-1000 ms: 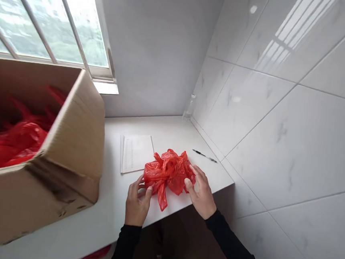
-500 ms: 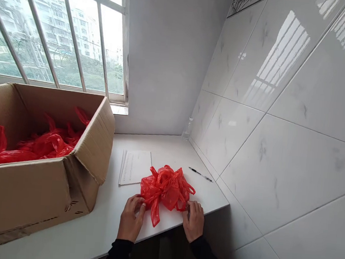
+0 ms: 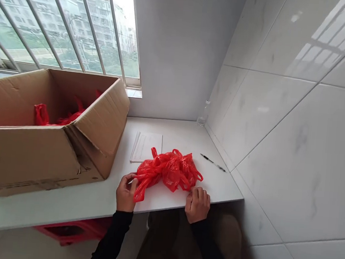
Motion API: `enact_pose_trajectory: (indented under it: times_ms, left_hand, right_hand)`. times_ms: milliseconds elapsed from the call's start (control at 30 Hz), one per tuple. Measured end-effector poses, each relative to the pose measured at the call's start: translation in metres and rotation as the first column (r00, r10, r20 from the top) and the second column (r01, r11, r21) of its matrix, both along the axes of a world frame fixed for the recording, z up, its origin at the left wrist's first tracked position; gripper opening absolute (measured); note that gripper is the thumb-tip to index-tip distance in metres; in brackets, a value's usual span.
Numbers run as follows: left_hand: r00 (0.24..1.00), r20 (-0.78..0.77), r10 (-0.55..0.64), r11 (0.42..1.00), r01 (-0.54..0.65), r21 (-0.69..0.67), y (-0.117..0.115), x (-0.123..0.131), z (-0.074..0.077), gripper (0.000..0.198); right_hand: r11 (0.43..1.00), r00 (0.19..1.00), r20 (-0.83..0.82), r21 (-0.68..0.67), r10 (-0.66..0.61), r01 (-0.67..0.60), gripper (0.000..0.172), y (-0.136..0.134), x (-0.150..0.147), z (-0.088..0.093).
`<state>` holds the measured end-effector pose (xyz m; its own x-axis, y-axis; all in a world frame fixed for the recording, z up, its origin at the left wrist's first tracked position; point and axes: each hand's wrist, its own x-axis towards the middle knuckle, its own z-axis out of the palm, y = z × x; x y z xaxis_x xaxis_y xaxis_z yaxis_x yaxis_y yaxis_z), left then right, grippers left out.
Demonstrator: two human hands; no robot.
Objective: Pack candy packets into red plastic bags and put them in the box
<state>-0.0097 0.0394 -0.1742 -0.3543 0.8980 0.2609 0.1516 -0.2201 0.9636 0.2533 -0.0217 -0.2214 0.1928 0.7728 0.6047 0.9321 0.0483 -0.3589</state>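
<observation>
A bunch of knotted red plastic bags lies near the front edge of the white table, their loops sticking up and out. My left hand is closed on the left end of the bunch, thumb and fingers pinching the red plastic bag there. A loose tail of that bag hangs beside my thumb toward the table edge. At the right end, my right hand rests on the table edge with its fingers curled. Its fingertips are hidden against the lower side of the bags, so what they hold cannot be made out.
A large open cardboard box with more red bags inside stands on the left. Behind the bunch lie paper sheets; a pen is to the right. A clear bottle stands in the corner by the tiled wall. Below is a red stool.
My left hand has drawn the left end of the bunch outward, so it spreads wider. My right hand's fingers have curled in more. The view has tilted downward.
</observation>
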Motion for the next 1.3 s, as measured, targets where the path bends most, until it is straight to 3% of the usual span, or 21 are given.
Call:
enact_pose_trajectory:
  times_ms: [233, 367, 433, 533, 633, 700, 767, 867, 967, 1100, 1233, 1300]
  left_hand:
    - [0.994, -0.085, 0.071, 0.997, -0.067, 0.042, -0.006, 0.001, -0.004, 0.026]
    - [0.967, -0.185, 0.173, 0.979, -0.148, 0.138, -0.024, 0.001, -0.002, 0.028]
    - [0.946, -0.236, 0.223, 0.964, -0.178, 0.199, -0.037, 0.006, 0.005, 0.03]
    - [0.914, -0.358, 0.193, 0.965, -0.111, 0.237, -0.052, 0.019, 0.019, 0.033]
    - [0.864, -0.485, 0.133, 0.977, -0.03, 0.213, -0.055, 0.029, 0.028, 0.036]
    - [0.839, -0.537, 0.091, 0.984, 0.008, 0.18, -0.053, 0.028, 0.032, 0.024]
    - [0.829, -0.557, 0.047, 0.988, 0.043, 0.147, -0.052, 0.02, 0.034, 0.011]
    - [0.841, -0.539, 0.034, 0.993, 0.033, 0.114, -0.054, -0.003, 0.035, 0.01]
    - [0.867, -0.486, 0.106, 0.994, -0.075, 0.082, -0.057, -0.031, 0.034, 0.012]
    - [0.88, -0.431, 0.2, 0.98, -0.189, 0.07, -0.057, -0.052, 0.034, 0.016]
    - [0.862, -0.502, 0.072, 0.994, -0.017, 0.112, -0.059, -0.038, 0.043, 0.04]
    - [0.839, -0.544, -0.001, 0.989, 0.079, 0.121, -0.058, -0.028, 0.046, 0.035]
  right_hand:
    - [1.0, 0.987, -0.159, -0.002, 0.012, -0.012, 0.019, -0.014, 0.0, 0.012]
    - [0.997, 0.963, -0.259, 0.028, 0.079, -0.074, 0.018, -0.036, 0.0, 0.019]
    - [0.99, 0.941, -0.309, 0.053, 0.138, -0.128, 0.017, -0.044, -0.006, 0.031]
    - [0.949, 0.86, -0.402, 0.105, 0.315, -0.299, 0.019, -0.044, -0.025, 0.06]
    - [0.854, 0.759, -0.415, 0.101, 0.502, -0.51, 0.03, -0.024, -0.053, 0.089]
    - [0.82, 0.764, -0.352, 0.019, 0.54, -0.571, 0.039, -0.004, -0.07, 0.1]
    - [0.82, 0.81, -0.269, -0.105, 0.521, -0.562, 0.039, 0.015, -0.083, 0.103]
    - [0.808, 0.833, -0.233, -0.218, 0.502, -0.548, 0.023, 0.034, -0.092, 0.101]
    - [0.813, 0.816, -0.315, -0.181, 0.485, -0.553, 0.015, 0.04, -0.091, 0.102]
    - [0.875, 0.843, -0.342, -0.106, 0.415, -0.473, 0.015, 0.037, -0.092, 0.108]
    - [0.875, 0.863, -0.208, -0.062, 0.46, -0.481, 0.021, 0.034, -0.101, 0.111]
    - [0.839, 0.839, -0.183, -0.1, 0.512, -0.535, 0.026, 0.035, -0.103, 0.112]
